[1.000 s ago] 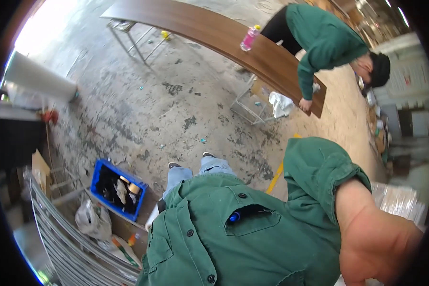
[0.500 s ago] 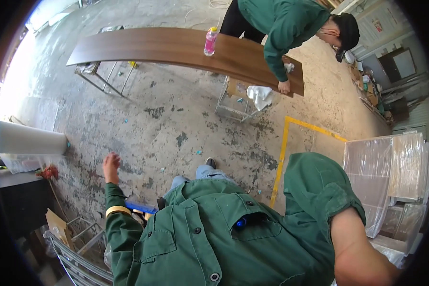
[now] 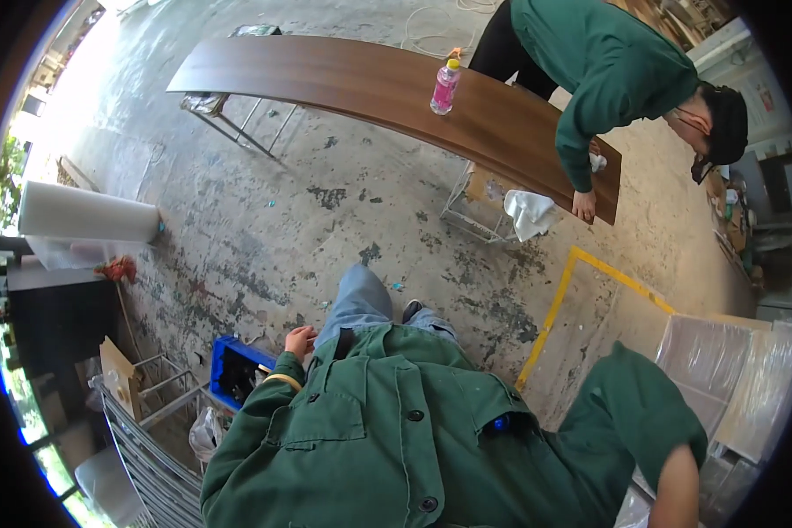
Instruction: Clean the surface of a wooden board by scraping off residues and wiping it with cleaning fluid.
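Close beside my jeans at the left hip, my left hand [image 3: 300, 341] hangs with loosely bent fingers and nothing visible in it. A yellowish ring [image 3: 284, 381], resembling a roll of tape, circles that sleeve. The blue crate [image 3: 223, 385] with dark items in it is nearest to this hand. Of my right arm, only the green sleeve and bare forearm show; the hand lies outside the picture. Across the floor, a long brown board [image 3: 343, 75] rests on metal stands. A co-worker in green bends over its right end, one hand [image 3: 583, 206] at its edge and the other on a white wad.
A pink-filled bottle [image 3: 445, 87] with a yellow cap stands on the board. A white cloth [image 3: 528, 214] hangs on the near stand. Left are a white roll [image 3: 92, 211] and a metal rack [image 3: 145, 458]. Plastic-wrapped stacks [image 3: 700, 370] stand right, beyond a yellow floor line [image 3: 550, 326].
My left hand has come down and inward from out over the floor to beside my hip. My view has shifted left, and more of the blue crate shows. The co-worker stays bent over the board.
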Demonstrator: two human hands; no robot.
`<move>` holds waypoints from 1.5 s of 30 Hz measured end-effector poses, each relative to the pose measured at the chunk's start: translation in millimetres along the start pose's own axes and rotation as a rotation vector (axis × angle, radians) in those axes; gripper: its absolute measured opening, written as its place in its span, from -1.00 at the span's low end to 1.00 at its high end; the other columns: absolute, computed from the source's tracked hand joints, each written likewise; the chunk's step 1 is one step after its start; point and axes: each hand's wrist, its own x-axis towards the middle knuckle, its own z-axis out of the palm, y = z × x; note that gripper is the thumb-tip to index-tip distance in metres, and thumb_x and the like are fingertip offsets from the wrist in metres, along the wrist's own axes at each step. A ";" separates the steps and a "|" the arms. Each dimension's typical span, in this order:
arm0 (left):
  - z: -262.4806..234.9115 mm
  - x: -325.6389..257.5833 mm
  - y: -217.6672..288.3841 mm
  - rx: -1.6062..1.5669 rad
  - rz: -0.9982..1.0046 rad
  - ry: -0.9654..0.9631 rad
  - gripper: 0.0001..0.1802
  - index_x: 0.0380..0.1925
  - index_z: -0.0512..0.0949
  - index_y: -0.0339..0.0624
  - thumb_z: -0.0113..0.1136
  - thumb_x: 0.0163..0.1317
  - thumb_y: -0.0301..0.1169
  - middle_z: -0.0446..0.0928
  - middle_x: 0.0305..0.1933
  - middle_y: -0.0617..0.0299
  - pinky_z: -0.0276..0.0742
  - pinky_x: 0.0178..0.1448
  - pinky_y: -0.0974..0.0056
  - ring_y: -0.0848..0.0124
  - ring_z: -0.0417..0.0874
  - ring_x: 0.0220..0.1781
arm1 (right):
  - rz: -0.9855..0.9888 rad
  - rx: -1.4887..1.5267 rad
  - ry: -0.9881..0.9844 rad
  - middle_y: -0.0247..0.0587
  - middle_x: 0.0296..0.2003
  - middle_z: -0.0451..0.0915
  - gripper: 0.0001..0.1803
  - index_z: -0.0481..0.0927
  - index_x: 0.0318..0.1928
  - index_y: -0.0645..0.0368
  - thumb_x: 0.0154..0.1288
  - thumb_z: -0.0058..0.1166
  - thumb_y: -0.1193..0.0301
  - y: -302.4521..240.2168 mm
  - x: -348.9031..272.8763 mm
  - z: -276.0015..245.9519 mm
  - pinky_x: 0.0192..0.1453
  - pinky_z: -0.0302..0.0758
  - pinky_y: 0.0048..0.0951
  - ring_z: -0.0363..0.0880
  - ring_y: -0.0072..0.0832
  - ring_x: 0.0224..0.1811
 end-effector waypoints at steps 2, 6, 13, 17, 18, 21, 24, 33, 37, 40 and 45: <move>-9.1 13.4 25.0 0.028 0.001 -0.016 -0.75 -0.08 0.57 -0.07 0.20 0.28 -0.27 0.62 -0.31 0.28 0.48 -0.45 0.34 0.45 0.62 -0.42 | 0.056 0.207 0.076 -0.13 -0.39 0.55 -0.88 0.63 -0.24 0.16 0.28 0.14 0.40 54.8 -36.2 -3.7 -0.15 0.60 0.04 0.56 -0.12 -0.39; -34.9 27.5 58.4 -0.007 0.037 -0.016 -0.75 -0.10 0.57 -0.10 0.19 0.30 -0.25 0.62 -0.30 0.27 0.51 -0.40 0.34 0.44 0.64 -0.39 | 1.003 0.198 0.710 -0.13 -0.15 0.61 -0.66 0.58 -0.12 0.25 0.37 -0.07 0.22 207.5 -163.5 31.0 -0.14 0.52 -0.36 0.59 -0.37 -0.20; 12.5 54.6 194.3 0.328 0.176 -0.063 -0.68 -0.08 0.59 -0.18 0.20 0.27 -0.22 0.64 -0.28 0.24 0.55 -0.32 0.31 0.38 0.67 -0.31 | 2.042 0.183 1.389 -0.29 0.23 0.46 -0.34 0.35 0.34 0.00 0.33 0.12 0.00 324.2 -411.4 176.1 0.07 0.42 -0.24 0.45 -0.35 0.15; 59.7 84.4 252.4 0.695 0.500 0.036 -0.61 -0.08 0.59 -0.28 0.25 0.20 -0.23 0.64 -0.26 0.13 0.58 -0.14 0.24 0.27 0.67 -0.25 | 2.104 0.059 1.362 -0.24 0.39 0.24 -0.16 0.16 0.43 0.01 0.26 0.17 -0.03 332.1 -504.5 179.8 0.23 0.24 0.13 0.19 -0.22 0.40; 65.6 76.7 267.5 0.800 0.531 0.114 -0.60 -0.08 0.58 -0.28 0.26 0.18 -0.23 0.64 -0.21 0.06 0.58 -0.06 0.21 0.20 0.67 -0.18 | 2.104 -0.076 1.453 0.03 0.27 0.38 -0.20 0.28 0.33 0.37 0.26 0.25 0.12 356.8 -489.1 176.6 0.33 0.30 -0.30 0.33 -0.26 0.31; 142.6 79.7 311.8 1.098 0.872 0.185 -0.55 0.03 0.51 -0.22 0.25 0.12 -0.31 0.54 0.02 -0.05 0.50 0.13 0.12 0.05 0.56 0.09 | 2.117 -0.207 1.377 0.16 0.30 0.33 -0.15 0.27 0.34 0.38 0.20 0.27 0.11 358.3 -551.8 156.2 0.37 0.28 -0.25 0.33 -0.13 0.32; 254.9 91.8 341.8 1.200 1.059 0.027 -0.42 0.16 0.40 -0.22 0.21 0.09 -0.34 0.45 0.17 -0.05 0.43 0.23 0.04 0.02 0.48 0.20 | 2.171 -0.373 1.274 0.23 0.37 0.19 -0.07 0.22 0.36 0.41 0.14 0.31 0.09 332.8 -620.9 133.9 0.41 0.26 -0.20 0.29 -0.07 0.35; 449.6 97.5 371.1 1.453 1.192 -0.091 -0.05 0.49 -0.02 -0.10 0.17 0.11 -0.25 -0.14 0.60 0.22 -0.27 0.59 -0.08 0.26 -0.15 0.62 | 2.534 -0.900 0.446 0.20 0.07 0.43 -0.24 0.38 0.11 0.13 -0.02 0.34 0.00 439.1 -570.4 133.8 0.21 0.28 0.06 0.31 0.12 0.20; 462.9 97.9 376.0 1.659 1.162 -0.047 -0.07 0.50 -0.04 -0.05 0.14 0.18 -0.16 -0.18 0.61 0.31 -0.35 0.59 -0.11 0.34 -0.19 0.63 | 2.228 -0.642 0.741 0.12 -0.10 0.55 -0.67 0.51 -0.12 0.26 0.02 0.07 0.56 400.9 -603.0 132.3 0.15 0.39 -0.14 0.50 0.01 -0.03; 431.7 113.0 387.3 1.743 1.178 0.099 -0.04 0.51 -0.09 0.02 0.18 0.17 -0.17 -0.19 0.61 0.35 -0.32 0.59 -0.10 0.36 -0.19 0.62 | 2.151 -0.328 0.744 0.01 -0.23 0.58 -0.71 0.52 -0.15 0.27 0.04 0.07 0.54 395.4 -583.7 121.8 0.04 0.45 -0.24 0.55 -0.11 -0.14; 391.7 128.6 409.7 1.845 1.219 0.218 0.02 0.52 -0.11 0.05 0.25 0.13 -0.19 -0.19 0.61 0.35 -0.27 0.58 -0.13 0.32 -0.16 0.62 | 1.808 -0.170 0.868 -0.06 -0.06 0.52 -0.57 0.46 0.02 0.24 0.05 -0.02 0.58 428.2 -519.8 106.8 0.17 0.40 -0.29 0.49 -0.25 0.02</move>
